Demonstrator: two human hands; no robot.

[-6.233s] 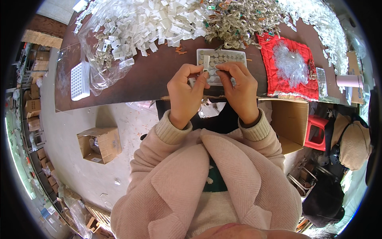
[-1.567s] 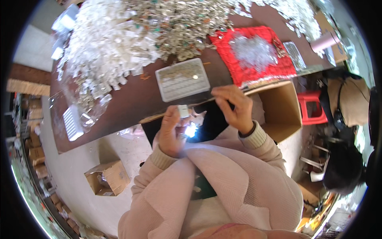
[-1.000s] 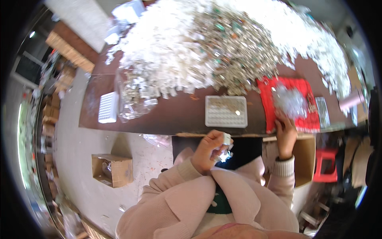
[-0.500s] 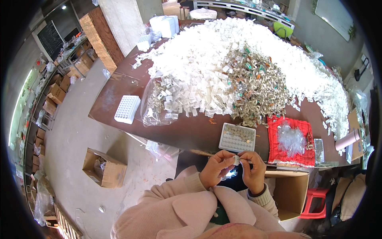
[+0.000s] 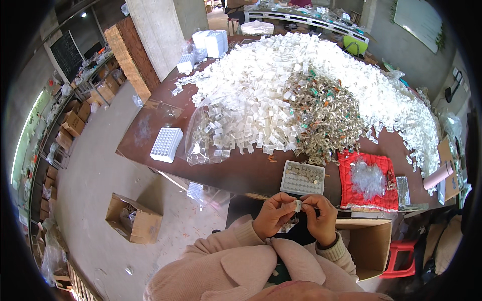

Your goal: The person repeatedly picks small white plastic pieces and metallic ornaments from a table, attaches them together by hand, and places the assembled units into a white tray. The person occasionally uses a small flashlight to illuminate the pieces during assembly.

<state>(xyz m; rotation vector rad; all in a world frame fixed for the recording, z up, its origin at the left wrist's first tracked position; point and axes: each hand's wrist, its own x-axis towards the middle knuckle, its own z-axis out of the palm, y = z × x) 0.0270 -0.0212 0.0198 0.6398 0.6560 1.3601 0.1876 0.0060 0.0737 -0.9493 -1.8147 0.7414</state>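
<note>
The grip of my left hand [image 5: 272,216] pinches a small white plastic casing [image 5: 298,206] nearside of the tray [image 5: 301,187]; my right hand [image 5: 321,220] meets it, hold unclear, and I judge it light, stiff, slightly slippery, best pinched by its edges.

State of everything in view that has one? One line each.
left hand: pinching white part
right hand: at white part, grip unclear
tray: partly filled with discs
floor carton: open, not empty
right carton: open
red cloth: spread out, bearing clear plastic
ceiling lamp: lit
</note>
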